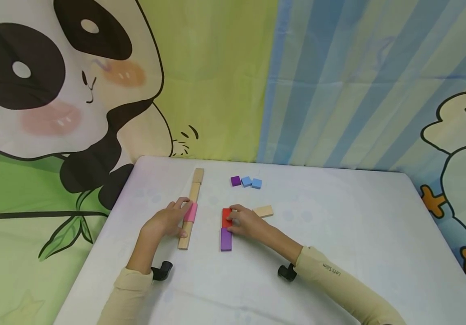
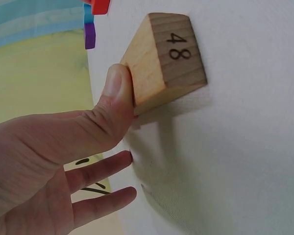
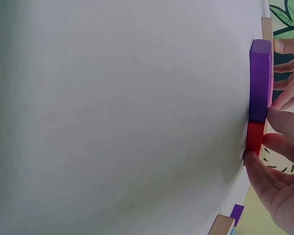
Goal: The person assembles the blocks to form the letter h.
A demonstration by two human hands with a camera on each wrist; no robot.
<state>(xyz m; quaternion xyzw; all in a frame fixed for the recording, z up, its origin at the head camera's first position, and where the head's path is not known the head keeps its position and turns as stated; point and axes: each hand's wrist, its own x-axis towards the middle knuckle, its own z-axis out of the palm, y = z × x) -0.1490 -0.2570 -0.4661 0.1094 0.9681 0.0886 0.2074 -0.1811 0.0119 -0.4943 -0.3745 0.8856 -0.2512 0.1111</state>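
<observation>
On the white table, a row of blocks lies end to end at left: a near wooden block (image 2: 143, 73) with "48" on its end, a pink block (image 1: 191, 212) and more plain wood beyond. My left hand (image 1: 168, 220) touches this row's left side, thumb against the near wooden block and a finger at the pink one. The other visible fingers are straight and apart from it. To the right, a red block (image 1: 226, 216) meets a purple block (image 3: 260, 81) end to end. My right hand (image 1: 246, 221) pinches the red block, thumb close to the joint.
Farther back sit a small purple cube (image 1: 235, 181) and two small blue cubes, one blue cube (image 1: 256, 183) rightmost. A loose wooden block (image 1: 263, 211) lies just beyond my right hand. A patterned curtain (image 1: 224, 81) hangs behind the table's far edge.
</observation>
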